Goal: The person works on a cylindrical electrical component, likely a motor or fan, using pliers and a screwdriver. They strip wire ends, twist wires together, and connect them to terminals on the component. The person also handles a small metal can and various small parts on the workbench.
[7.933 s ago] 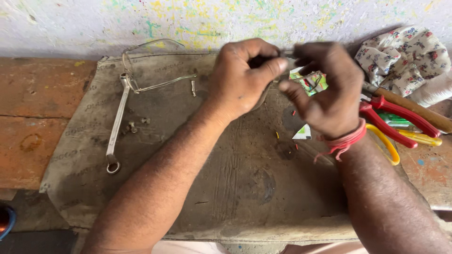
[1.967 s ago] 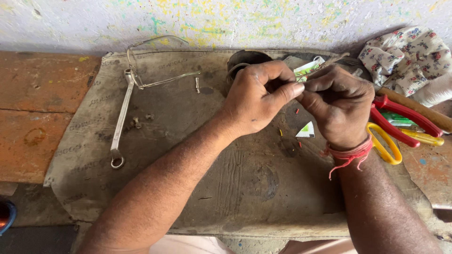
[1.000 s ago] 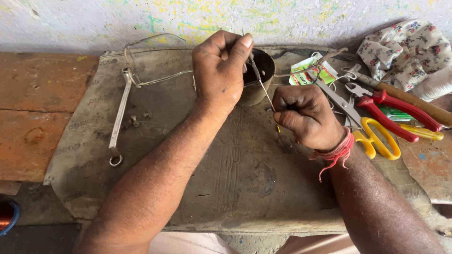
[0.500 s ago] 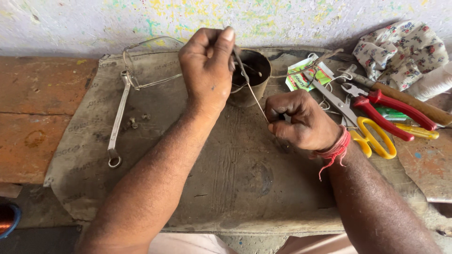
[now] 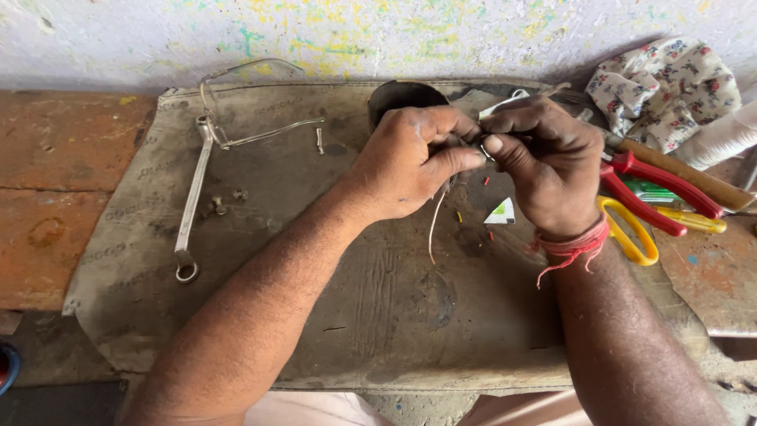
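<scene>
At frame centre, my left hand [image 5: 410,162] and right hand [image 5: 544,162] pinch a thin wire [image 5: 435,225]; I'd grip firmly, twisting gently.

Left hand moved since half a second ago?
Yes. The left hand came down and right from the top edge of the dark round cup, meeting the right hand over the grey mat.

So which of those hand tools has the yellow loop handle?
The scissors, just right of the right hand; the pliers beside them have red grips, and the wrench is bare metal.
</scene>
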